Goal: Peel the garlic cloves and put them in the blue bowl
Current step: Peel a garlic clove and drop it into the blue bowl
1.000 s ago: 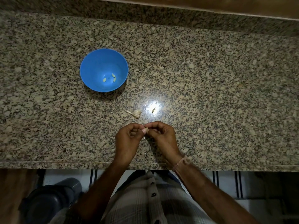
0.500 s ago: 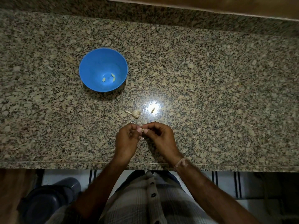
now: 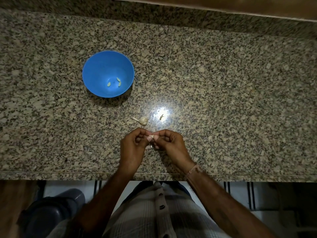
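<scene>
A blue bowl (image 3: 96,66) stands on the granite counter, left of centre, with three peeled cloves (image 3: 118,80) at its bottom. Nearer me lies a small garlic bulb piece (image 3: 142,120) with a stem. My left hand (image 3: 133,146) and my right hand (image 3: 171,146) meet just below it, fingertips together, both pinching one small garlic clove (image 3: 151,136). Most of that clove is hidden by the fingers.
A small scrap of peel (image 3: 161,116) lies in the bright reflection on the counter (image 3: 223,100). The counter's front edge runs just below my wrists. A dark round bin (image 3: 51,213) stands on the floor at lower left.
Both hands have stayed together on the clove and shifted slightly up the counter; the fingertips have turned a little around it. Bowl and bulb have not moved.
</scene>
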